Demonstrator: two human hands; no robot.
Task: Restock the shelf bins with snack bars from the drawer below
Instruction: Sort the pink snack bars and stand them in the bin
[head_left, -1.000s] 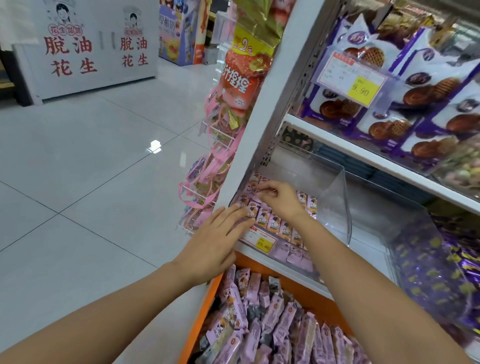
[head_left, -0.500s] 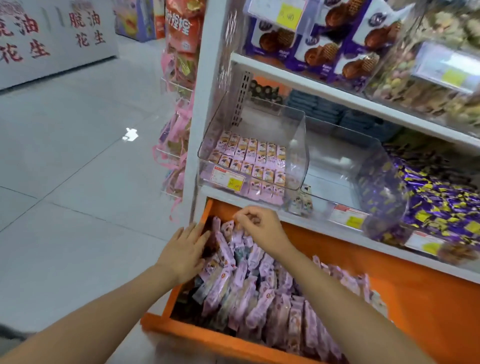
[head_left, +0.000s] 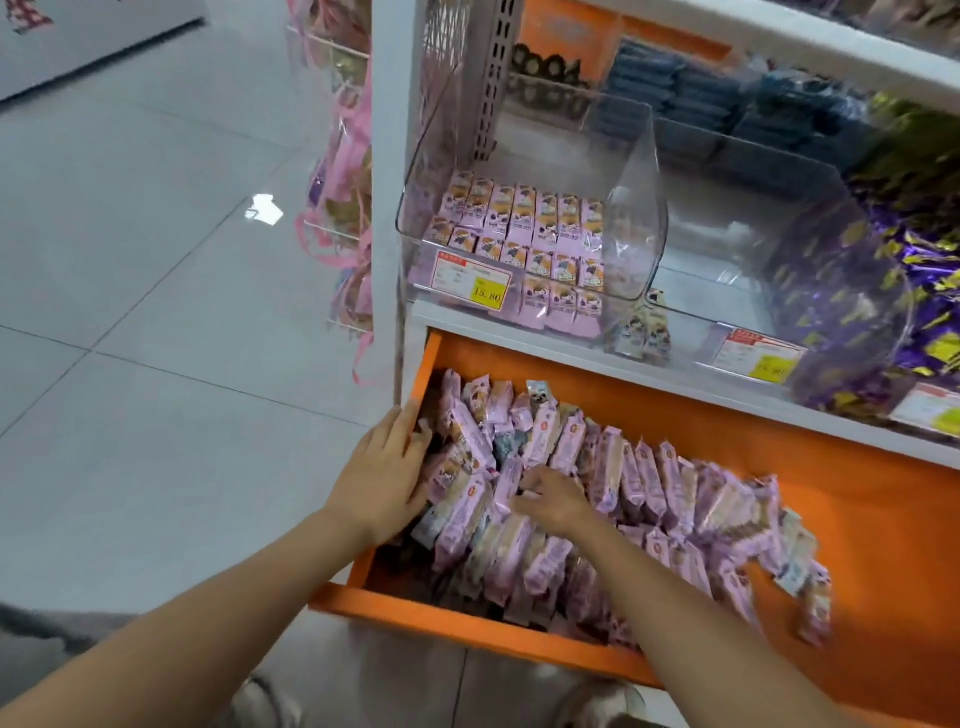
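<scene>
Person's grabbing stock in the drawer (head_left: 467, 629), L hand (head_left: 382, 478) pressing flat on bars (head_left: 649, 483), R hand (head_left: 553, 501) pinching some; next probably needing a lift to the bin (head_left: 634, 228) above the drawer.

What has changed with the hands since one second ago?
Both hands came down from the clear bin into the orange drawer. The left hand now presses flat against the snack bars; the right hand curls its fingers round some. The bin's neat rows stayed as they were.
</scene>
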